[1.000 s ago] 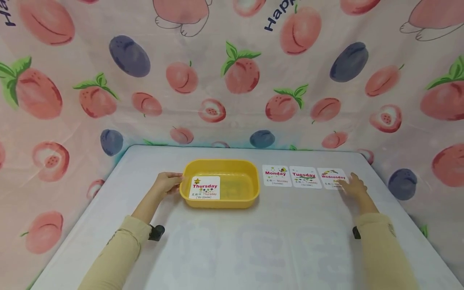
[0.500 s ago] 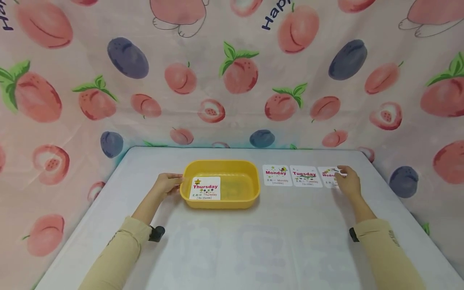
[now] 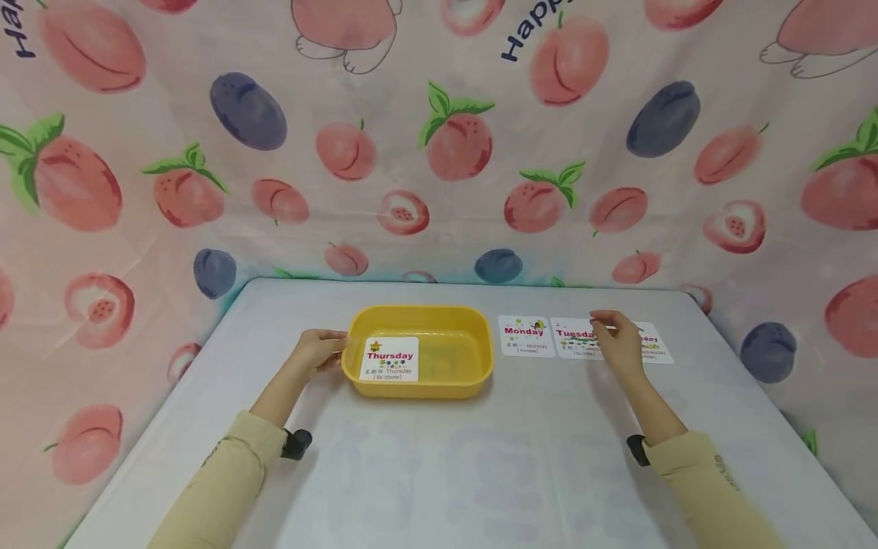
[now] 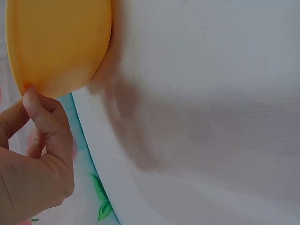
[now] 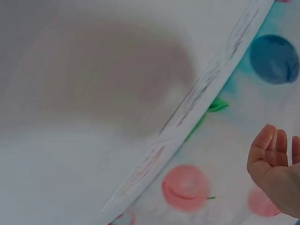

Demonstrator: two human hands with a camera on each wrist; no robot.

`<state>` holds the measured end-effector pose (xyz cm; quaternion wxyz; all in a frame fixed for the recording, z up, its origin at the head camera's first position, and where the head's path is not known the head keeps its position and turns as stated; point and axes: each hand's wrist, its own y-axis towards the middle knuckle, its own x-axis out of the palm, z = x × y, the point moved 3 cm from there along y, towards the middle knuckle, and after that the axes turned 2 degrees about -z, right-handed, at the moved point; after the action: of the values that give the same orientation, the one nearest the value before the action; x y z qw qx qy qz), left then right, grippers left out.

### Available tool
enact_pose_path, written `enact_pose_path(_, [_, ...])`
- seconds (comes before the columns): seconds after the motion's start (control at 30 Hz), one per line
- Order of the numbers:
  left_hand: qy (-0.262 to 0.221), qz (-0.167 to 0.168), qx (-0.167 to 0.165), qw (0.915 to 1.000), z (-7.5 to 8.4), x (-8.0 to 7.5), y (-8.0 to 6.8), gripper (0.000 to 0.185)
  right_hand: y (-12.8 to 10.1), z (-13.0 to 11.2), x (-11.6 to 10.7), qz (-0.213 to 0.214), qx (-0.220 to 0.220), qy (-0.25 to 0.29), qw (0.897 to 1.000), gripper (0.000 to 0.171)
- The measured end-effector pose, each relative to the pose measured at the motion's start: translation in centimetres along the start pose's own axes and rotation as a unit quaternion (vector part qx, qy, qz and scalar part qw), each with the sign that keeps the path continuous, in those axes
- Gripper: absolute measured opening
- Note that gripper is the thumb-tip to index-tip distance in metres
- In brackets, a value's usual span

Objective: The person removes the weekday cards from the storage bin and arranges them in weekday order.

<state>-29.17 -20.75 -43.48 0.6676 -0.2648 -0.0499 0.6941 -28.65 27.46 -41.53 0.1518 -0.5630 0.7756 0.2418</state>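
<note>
The left hand [image 3: 317, 351] gripped the left rim of the yellow tub [image 3: 417, 314] on the bench [image 3: 439, 465], thumb on the edge. Inside the tub lay the Thursday card [image 3: 389, 359]. The right hand [image 3: 620, 341] hovered, fingers relaxed and holding nothing, over the Tuesday card [image 3: 573, 335] and Wednesday card [image 3: 653, 345], beside the Monday card [image 3: 524, 336].

Tray [image 3: 480, 358] on worktop [image 3: 439, 457], left of centre; Thursday card [image 3: 389, 359] in tray's left part. Left hand [image 3: 317, 349] touching tray's left rim. Right of tray, row: Monday card [image 3: 525, 336], Tuesday card [image 3: 575, 338], Wednesday card [image 3: 655, 345]. Right hand [image 3: 620, 345] over Tuesday–Wednesday cards.
</note>
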Motion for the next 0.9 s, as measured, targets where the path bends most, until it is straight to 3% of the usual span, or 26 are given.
enact_pose_path(0.2, [0.0, 0.0, -0.004, 1.0, 0.2, 0.1, 0.0, 0.039, -1.5, -1.8, 1.6, -0.031, 0.021, 0.04, 0.999, 0.028])
enact_pose_path(0.53, [-0.002, 0.002, -0.012, 0.9999, -0.1, 0.0, 0.1, 0.039, -2.8, -5.0, 4.9, -0.084, 0.0, 0.072, 0.994, 0.027])
enact_pose_path(0.9, [-0.009, 0.002, -0.002, 1.0, -0.1, 0.1, 0.2, 0.039, -4.5, -9.0, 10.2, -0.167, -0.005, 0.125, 0.978, 0.023])
